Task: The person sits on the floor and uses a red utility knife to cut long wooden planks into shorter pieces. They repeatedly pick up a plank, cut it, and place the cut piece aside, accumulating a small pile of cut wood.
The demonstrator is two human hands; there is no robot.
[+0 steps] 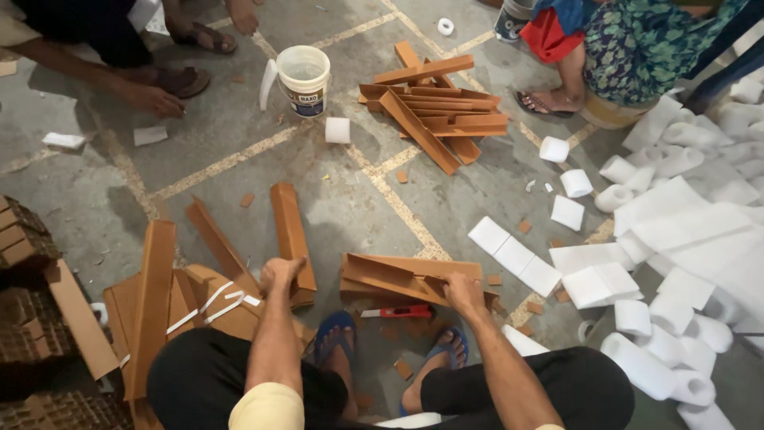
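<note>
I sit on the floor with my feet in blue sandals point(338, 334). My left hand point(280, 273) grips the near end of a brown cardboard corner strip point(290, 227) that stands tilted beside a heap of similar strips point(171, 306). My right hand point(464, 292) presses on a small stack of brown corner strips point(398, 275) lying flat in front of me. A red utility knife point(398, 312) lies on the floor just below that stack, between my hands.
A white bucket point(303, 78) and a pile of brown strips point(434, 111) lie farther out. White foam rolls and sheets point(676, 263) cover the right side. Other people sit at the top left and top right. Stacked brown cardboard point(32, 318) stands at left.
</note>
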